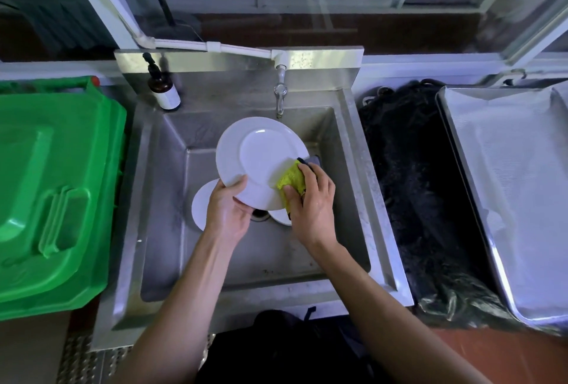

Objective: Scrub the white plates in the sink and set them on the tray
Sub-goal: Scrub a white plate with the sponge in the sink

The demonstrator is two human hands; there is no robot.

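Note:
A white plate [256, 156] is held tilted above the steel sink [347, 174]. My left hand [227, 211] grips its lower left rim, thumb on top. My right hand [310, 202] grips a yellow and grey sponge [292, 179] pressed against the plate's lower right rim. Two more white plates lie on the sink floor beneath: one [201, 205] shows at the left of my left hand, and a sliver of another [281, 216] shows between my hands. The metal tray [504, 187] lies at the right and holds nothing.
A tap [280, 98] hangs over the sink's back wall. A brown pump bottle [163, 88] stands on the back left corner. A green bin lid [52, 187] lies to the left. A black bag [421, 193] fills the gap between sink and tray.

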